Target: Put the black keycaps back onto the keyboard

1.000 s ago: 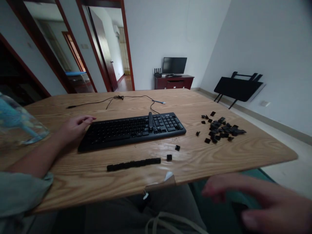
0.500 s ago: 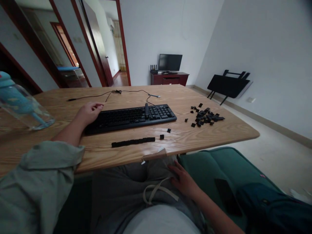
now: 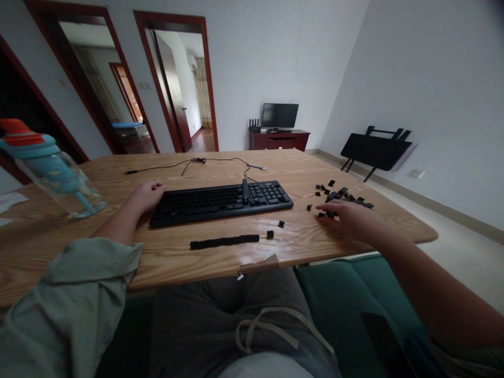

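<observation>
My left hand (image 3: 147,197) rests on the table against the left end of a black keyboard (image 3: 212,203), its fingers loosely curled in with nothing visible in them. Over the right side of the table, my right hand (image 3: 346,218) reaches down at a pile of loose black keycaps (image 3: 356,199). Its thumb and fingers are apart around a few keycaps (image 3: 329,214), and the palm hides part of the pile. In front of the keyboard lies a straight row of keycaps (image 3: 224,241). A single keycap (image 3: 270,234) sits just right of that row, and another keycap (image 3: 281,224) lies behind it.
A small dark stick-shaped object (image 3: 245,190) lies across the keyboard. Behind runs a thin black cable (image 3: 220,159). A clear bottle with an orange lid (image 3: 59,173) stands at left. Below the table's front edge are my lap and a green seat (image 3: 346,283).
My right hand has risen from my lap to the keycap pile on the table. The left hand stays by the keyboard. The whole view has shifted slightly.
</observation>
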`<state>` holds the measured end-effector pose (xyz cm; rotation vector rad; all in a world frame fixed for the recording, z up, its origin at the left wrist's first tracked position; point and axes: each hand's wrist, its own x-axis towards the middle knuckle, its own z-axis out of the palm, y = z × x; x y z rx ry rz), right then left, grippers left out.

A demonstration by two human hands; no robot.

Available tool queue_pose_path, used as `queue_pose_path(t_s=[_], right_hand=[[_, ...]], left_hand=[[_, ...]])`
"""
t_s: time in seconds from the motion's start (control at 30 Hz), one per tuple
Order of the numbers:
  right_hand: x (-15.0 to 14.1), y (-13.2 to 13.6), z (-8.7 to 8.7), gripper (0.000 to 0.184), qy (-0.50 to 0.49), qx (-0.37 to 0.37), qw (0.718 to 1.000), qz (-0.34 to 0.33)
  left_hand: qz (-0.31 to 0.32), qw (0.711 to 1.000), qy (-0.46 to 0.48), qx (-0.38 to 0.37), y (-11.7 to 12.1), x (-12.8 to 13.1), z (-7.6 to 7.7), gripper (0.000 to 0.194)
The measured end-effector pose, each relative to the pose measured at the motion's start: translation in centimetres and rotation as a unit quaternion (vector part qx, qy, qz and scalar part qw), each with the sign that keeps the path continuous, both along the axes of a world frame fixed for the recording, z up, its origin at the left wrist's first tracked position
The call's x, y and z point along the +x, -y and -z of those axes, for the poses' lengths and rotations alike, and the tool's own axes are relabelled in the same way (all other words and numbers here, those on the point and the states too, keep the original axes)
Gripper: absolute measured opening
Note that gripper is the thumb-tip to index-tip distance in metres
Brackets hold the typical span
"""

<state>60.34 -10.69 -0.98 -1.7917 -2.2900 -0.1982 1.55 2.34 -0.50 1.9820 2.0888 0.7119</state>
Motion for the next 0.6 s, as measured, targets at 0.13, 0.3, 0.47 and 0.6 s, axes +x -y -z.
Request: queue_pose_path(t_s=[0.13,0.3,0.47,0.6], right_hand=[[-0.8,-1.0,0.0,0.033,0.003,-0.055,0.998,-0.014],[-2.3,-1.4,-1.9,0.022,-0.077,-0.089,0.992,-0.055],[-4.4,-6.3,-5.2,0.024,-0.131,-0.085,0.983,-0.094],[-5.9,-13.2,-5.3,0.024,-0.180,-0.118,0.969,-0.119]], left_hand=[[0.004,1.000,0.009,0.015,-0.2,0.0,0.2,0.049],[-0.034,0.999,0.012,0.039,-0.5,0.2,0.2,0.045],[-0.024,0.996,0.037,0.075,-0.2,0.2,0.1,0.050],[-0.008,0.994,0.035,0.100,0.1,0.1,0.1,0.052]])
